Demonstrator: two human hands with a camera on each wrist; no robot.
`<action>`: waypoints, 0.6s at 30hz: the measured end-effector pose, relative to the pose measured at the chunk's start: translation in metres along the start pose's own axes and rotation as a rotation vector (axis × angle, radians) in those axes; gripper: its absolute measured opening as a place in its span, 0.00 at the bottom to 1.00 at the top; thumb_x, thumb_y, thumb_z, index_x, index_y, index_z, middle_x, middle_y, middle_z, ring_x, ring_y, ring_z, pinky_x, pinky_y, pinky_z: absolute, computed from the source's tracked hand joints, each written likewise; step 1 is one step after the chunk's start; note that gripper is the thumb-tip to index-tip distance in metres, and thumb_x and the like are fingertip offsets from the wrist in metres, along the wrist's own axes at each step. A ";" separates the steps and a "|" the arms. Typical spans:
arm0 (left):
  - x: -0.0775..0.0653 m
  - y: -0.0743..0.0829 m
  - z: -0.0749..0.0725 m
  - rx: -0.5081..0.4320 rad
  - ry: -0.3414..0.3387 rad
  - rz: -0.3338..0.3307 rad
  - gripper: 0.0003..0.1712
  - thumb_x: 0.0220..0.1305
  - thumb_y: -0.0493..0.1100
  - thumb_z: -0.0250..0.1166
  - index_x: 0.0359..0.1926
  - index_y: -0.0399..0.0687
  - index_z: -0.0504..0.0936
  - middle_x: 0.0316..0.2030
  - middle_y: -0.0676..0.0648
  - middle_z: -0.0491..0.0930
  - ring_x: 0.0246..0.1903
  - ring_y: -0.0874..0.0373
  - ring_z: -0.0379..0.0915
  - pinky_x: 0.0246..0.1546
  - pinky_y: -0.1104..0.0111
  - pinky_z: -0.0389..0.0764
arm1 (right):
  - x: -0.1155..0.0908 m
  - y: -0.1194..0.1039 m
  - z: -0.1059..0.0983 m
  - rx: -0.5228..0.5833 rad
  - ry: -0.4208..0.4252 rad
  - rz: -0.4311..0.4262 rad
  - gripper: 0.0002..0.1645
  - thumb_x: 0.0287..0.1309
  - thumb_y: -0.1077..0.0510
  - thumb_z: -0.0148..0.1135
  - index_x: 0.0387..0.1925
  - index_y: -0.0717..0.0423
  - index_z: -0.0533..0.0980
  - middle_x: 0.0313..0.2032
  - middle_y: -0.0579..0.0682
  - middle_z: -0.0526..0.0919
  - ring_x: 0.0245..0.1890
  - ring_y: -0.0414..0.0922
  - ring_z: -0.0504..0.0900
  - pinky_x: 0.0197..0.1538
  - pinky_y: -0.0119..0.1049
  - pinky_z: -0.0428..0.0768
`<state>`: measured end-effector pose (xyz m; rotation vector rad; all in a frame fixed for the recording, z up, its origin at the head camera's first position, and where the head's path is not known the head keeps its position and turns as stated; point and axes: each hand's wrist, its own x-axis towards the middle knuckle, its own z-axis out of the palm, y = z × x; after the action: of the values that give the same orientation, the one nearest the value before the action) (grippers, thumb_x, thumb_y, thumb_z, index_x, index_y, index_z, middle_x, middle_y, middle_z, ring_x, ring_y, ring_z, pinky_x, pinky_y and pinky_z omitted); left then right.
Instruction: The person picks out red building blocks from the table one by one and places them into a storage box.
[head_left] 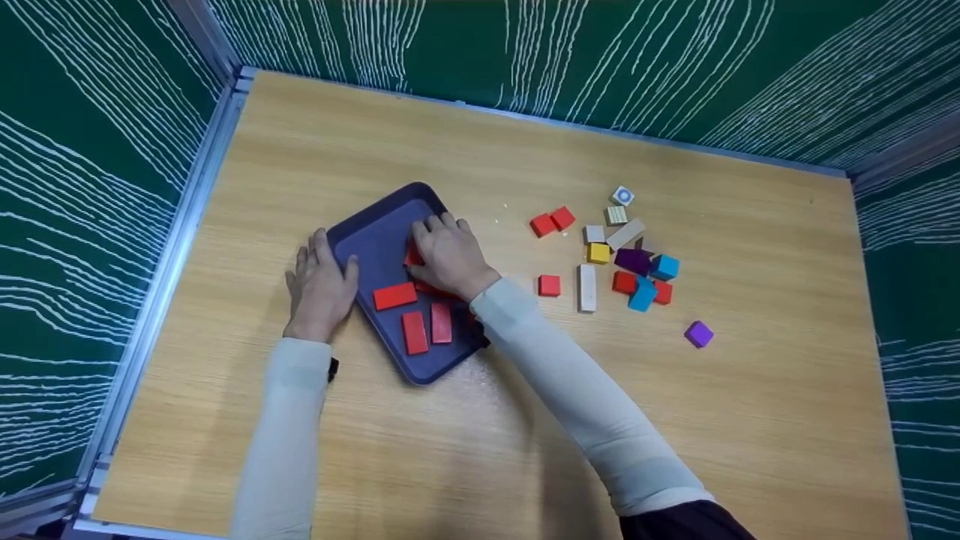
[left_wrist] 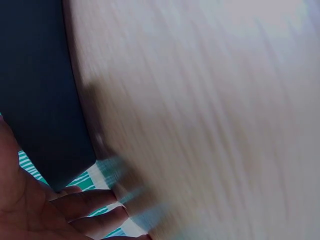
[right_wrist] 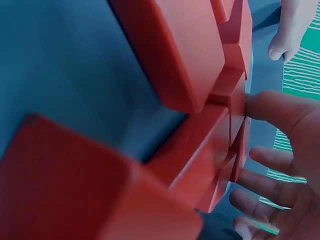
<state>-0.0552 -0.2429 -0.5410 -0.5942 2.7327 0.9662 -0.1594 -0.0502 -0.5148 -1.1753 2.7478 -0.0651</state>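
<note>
A dark blue tray (head_left: 390, 337) lies at an angle on the table with several red rectangular blocks (head_left: 394, 295) in it. My left hand (head_left: 321, 289) holds the tray's left side, its thumb over the rim and its fingers along the outer wall. That wall (left_wrist: 45, 90) fills the left of the left wrist view, above the left fingers. Inside the tray, my right hand (head_left: 450, 259) grips a red block (right_wrist: 241, 150) between thumb and fingers, among other red blocks touching one another. From above, the right hand and forearm partly hide these blocks.
Right of the tray lie two small red blocks (head_left: 553, 221), a lone red cube (head_left: 549, 286) and a long whitish block (head_left: 586, 288). Beyond are yellow (head_left: 598, 253), blue (head_left: 665, 267) and purple blocks (head_left: 699, 334). Green panels with white lines (head_left: 450, 45) border the wooden table (head_left: 375, 135).
</note>
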 end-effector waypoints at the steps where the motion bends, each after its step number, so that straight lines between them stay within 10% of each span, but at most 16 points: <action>1: 0.000 0.000 0.000 0.000 0.000 0.001 0.46 0.78 0.58 0.44 0.79 0.40 0.32 0.77 0.32 0.39 0.75 0.35 0.31 0.69 0.35 0.35 | 0.000 0.000 0.000 -0.004 0.000 0.001 0.36 0.61 0.39 0.66 0.59 0.60 0.73 0.54 0.59 0.79 0.55 0.57 0.74 0.57 0.52 0.74; 18: -0.001 0.000 -0.001 0.015 -0.015 -0.004 0.46 0.78 0.59 0.42 0.79 0.40 0.30 0.77 0.32 0.37 0.75 0.35 0.30 0.69 0.35 0.33 | -0.033 0.073 -0.023 0.295 0.198 0.036 0.27 0.66 0.51 0.64 0.61 0.58 0.74 0.57 0.56 0.77 0.57 0.53 0.71 0.58 0.46 0.73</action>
<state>-0.0543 -0.2431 -0.5398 -0.5869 2.7225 0.9443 -0.1928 0.0236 -0.4956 -1.0890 2.7941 -0.5913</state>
